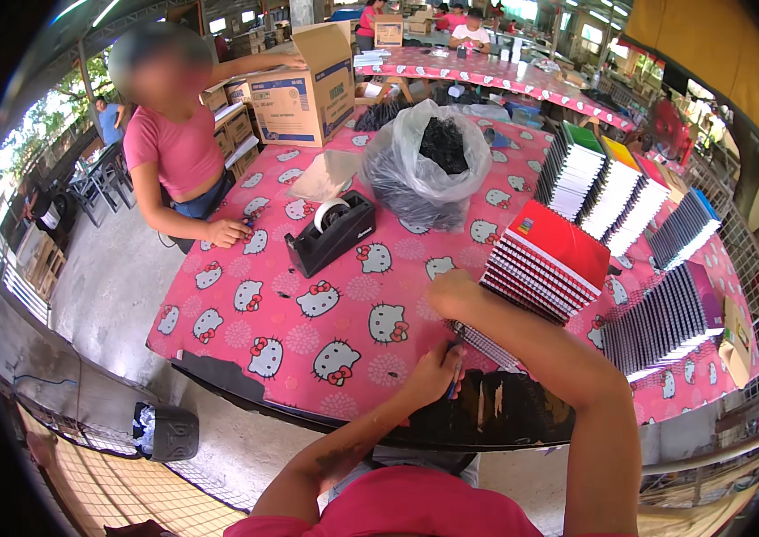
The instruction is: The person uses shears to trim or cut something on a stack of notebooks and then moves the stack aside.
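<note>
My left hand (438,371) is closed at the near edge of the table, on a thin dark-blue object (455,380) too small to name. My right arm reaches across to the left, and my right hand (453,294) is bent down by the tabletop, its fingers hidden. Under my right forearm lies a spiral-bound notebook (491,349), mostly covered by the arm. Just beyond the forearm stands a stack of red spiral notebooks (554,251). A black tape dispenser (335,237) with a white roll is on the table to the left of my hands.
The table has a pink patterned cover (299,309). A clear plastic bag (415,170) with black contents stands at the back. More spiral notebooks (661,322) are piled at right. A co-worker (178,152) stands at left by an open cardboard box (303,94). A black bin (174,432) is on the floor.
</note>
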